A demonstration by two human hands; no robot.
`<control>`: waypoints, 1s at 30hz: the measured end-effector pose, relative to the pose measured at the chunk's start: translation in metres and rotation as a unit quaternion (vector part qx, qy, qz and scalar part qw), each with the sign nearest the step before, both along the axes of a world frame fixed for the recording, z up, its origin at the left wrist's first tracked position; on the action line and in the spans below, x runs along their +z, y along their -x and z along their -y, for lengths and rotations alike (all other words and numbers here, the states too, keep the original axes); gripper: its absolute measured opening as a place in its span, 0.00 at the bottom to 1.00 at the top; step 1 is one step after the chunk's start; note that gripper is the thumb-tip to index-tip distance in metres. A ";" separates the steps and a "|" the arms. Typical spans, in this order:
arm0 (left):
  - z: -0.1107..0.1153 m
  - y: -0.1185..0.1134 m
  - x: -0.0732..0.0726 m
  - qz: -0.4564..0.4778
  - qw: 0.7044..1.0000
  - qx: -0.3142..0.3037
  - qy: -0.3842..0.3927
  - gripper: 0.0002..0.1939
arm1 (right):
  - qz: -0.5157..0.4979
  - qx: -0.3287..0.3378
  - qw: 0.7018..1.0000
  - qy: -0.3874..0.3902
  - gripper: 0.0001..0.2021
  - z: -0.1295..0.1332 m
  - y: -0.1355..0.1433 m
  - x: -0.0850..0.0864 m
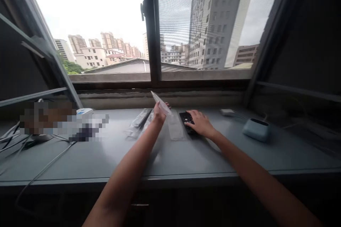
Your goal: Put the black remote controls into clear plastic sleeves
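Note:
My left hand (159,113) is raised a little over the desk, its fingers closed on a clear plastic bag (161,103) that tilts up toward the window. A black remote control (190,129) with small buttons lies on the desk, and my right hand (199,120) grips it from above, thumb across its face. Between the two hands another clear plastic bag (176,131) lies flat. Left of my left hand are dark, long items in clear wrapping (140,120), partly hidden behind my wrist and forearm.
The grey desk (106,163) runs along under a window (151,42). To the right stand a light blue box-shaped device (256,129) and a small white block (227,112) with a cord. Cables (50,161) and a white box (85,111) sit at left, beside a pixelated area.

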State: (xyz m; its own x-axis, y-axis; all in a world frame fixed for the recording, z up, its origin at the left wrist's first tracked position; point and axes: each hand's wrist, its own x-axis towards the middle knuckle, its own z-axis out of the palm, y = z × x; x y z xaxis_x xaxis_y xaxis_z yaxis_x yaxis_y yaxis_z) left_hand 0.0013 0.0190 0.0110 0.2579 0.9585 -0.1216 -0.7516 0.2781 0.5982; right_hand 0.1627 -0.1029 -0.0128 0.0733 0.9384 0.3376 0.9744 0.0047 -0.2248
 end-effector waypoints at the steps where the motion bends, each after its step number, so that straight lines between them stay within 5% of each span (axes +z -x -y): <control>1: -0.005 0.002 0.002 0.002 1.000 0.004 -0.001 0.17 | -0.009 -0.031 0.998 0.046 0.26 -0.002 -0.003 0.000; 4: -0.015 0.005 0.005 0.008 1.000 0.000 -0.009 0.16 | -0.050 -0.072 0.990 0.114 0.26 -0.006 -0.010 0.001; 18: -0.012 0.012 0.003 0.082 0.996 0.017 -0.014 0.17 | -0.051 -0.163 0.979 0.107 0.22 -0.002 -0.027 0.007; 23: -0.010 0.022 0.012 0.131 0.990 0.041 -0.020 0.17 | -0.220 -0.064 0.972 0.056 0.22 0.007 -0.028 0.029; 26: -0.009 0.033 0.018 0.142 0.989 0.046 -0.018 0.15 | -0.381 0.078 0.920 0.045 0.27 0.015 -0.024 0.040; 30: -0.011 0.043 0.021 0.139 0.988 0.061 -0.006 0.12 | -0.419 0.200 0.878 0.117 0.27 0.021 -0.018 0.041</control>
State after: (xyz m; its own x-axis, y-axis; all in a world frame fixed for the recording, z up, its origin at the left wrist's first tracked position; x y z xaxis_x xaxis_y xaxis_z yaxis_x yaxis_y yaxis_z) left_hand -0.0421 0.0305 0.0320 0.1626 0.9854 -0.0515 -0.9147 0.1701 0.3667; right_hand 0.1803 -0.1242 0.0285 -0.1467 0.9822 0.1175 0.3972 0.1673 -0.9023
